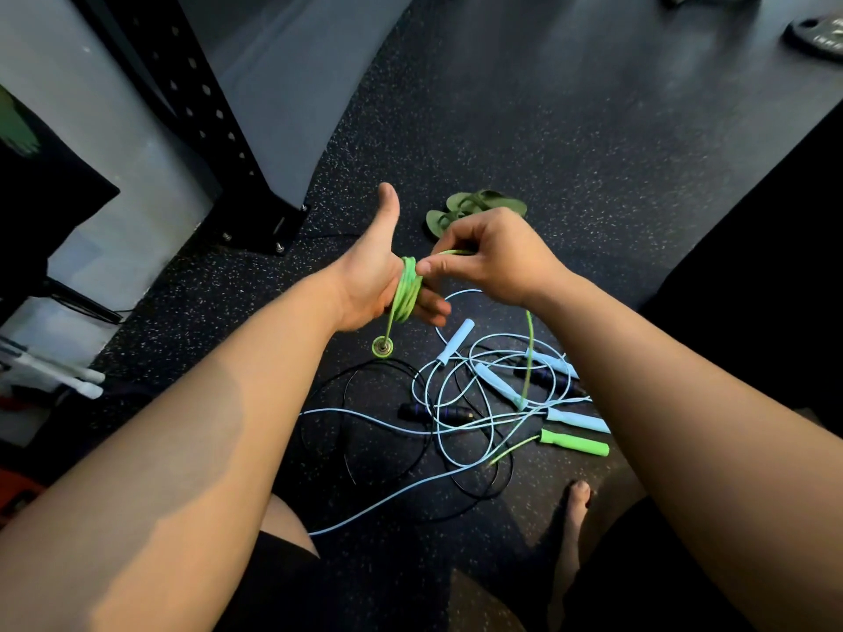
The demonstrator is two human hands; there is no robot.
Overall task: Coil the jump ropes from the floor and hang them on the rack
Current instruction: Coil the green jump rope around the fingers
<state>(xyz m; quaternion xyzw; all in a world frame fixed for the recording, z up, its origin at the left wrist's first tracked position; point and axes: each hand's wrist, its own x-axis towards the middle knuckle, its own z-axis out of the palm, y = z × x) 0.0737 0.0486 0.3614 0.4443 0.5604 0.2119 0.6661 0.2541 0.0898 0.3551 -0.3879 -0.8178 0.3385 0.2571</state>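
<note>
Head view: green jump rope (407, 289) lay coiled around the left hand's (365, 285) near-straight fingers (433, 309); the right hand (495, 260) pinched its free strand, above tangled ropes (456, 342) on the near floor (593, 175).

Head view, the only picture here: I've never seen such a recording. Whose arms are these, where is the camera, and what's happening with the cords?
There is no machine: these are a person's two bare arms, filmed by one wide-angle camera worn on the head, looking down. The left hand acts as a spool: the green jump rope is wound around its fingers, thumb raised. The right hand pinches the same rope near the coil. One green handle lies on the speckled floor among tangled light blue ropes and a black rope. Green sandals sit beyond.
</note>
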